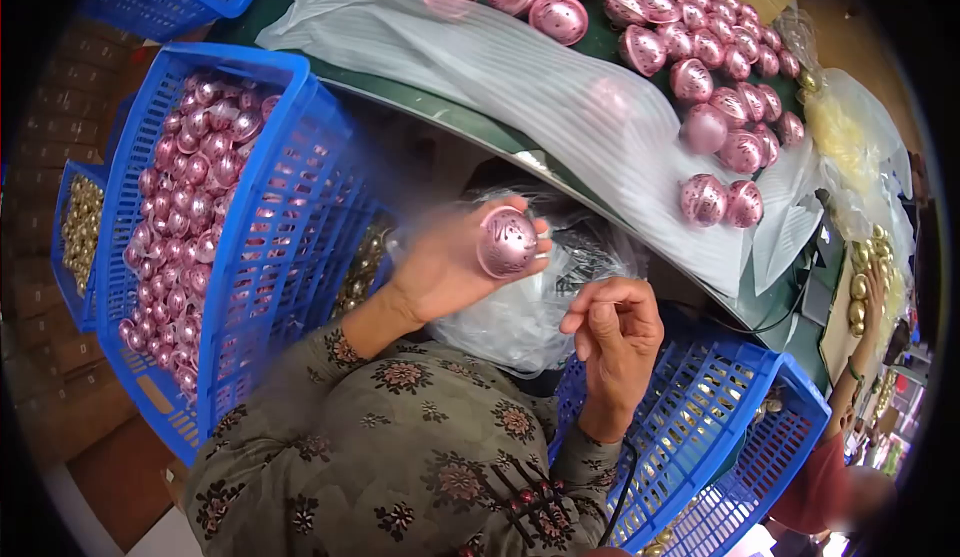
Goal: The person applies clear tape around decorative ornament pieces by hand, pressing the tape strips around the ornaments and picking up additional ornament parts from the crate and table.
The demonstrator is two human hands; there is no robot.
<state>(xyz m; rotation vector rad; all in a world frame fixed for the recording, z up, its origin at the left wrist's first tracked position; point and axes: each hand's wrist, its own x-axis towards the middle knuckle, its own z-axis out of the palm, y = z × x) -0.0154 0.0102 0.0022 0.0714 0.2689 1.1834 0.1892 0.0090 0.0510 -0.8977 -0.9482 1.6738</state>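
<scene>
My left hand (pixel 440 275) is palm up and holds a shiny pink ball ornament (pixel 507 242) with dark markings, the fingers curving behind it. Just to the right and lower, my right hand (pixel 622 342) is apart from that ornament. Its thumb and fingers are pinched together, and whatever they hold, if anything, is too small to make out. Many more pink ornaments (pixel 705 49) lie on the green table ahead, two of them at the near edge of a white foam sheet (pixel 570 107).
A blue basket (pixel 275 227) full of small pink ornaments stands at left. Another blue basket (pixel 690 407) is at lower right. Clear plastic (pixel 520 322) lies below my hands. At far right, another person's hand (pixel 872 302) touches gold ornaments (pixel 858 287).
</scene>
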